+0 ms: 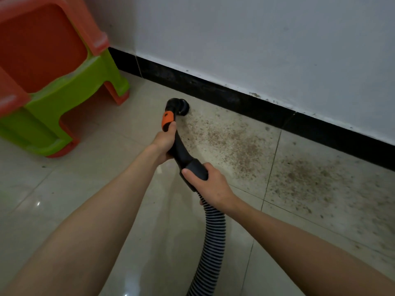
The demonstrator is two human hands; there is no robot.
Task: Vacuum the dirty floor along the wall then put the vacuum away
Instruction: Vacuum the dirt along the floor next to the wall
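A black vacuum wand (180,144) with an orange collar (167,120) ends in a round brush nozzle (181,106) that rests on the tiled floor close to the black skirting board (235,99). My left hand (164,142) grips the wand just below the orange collar. My right hand (208,184) grips the wand's wide black end where the ribbed hose (211,238) joins it. Brown dirt (245,146) is scattered over the tiles along the wall, from the nozzle rightward. The vacuum body is out of view.
Stacked plastic stools, orange and green (53,82), stand at the upper left near the wall. A white wall (256,39) rises above the skirting. The hose trails down to the bottom edge between my arms. Glossy beige tiles (64,199) lie to the left.
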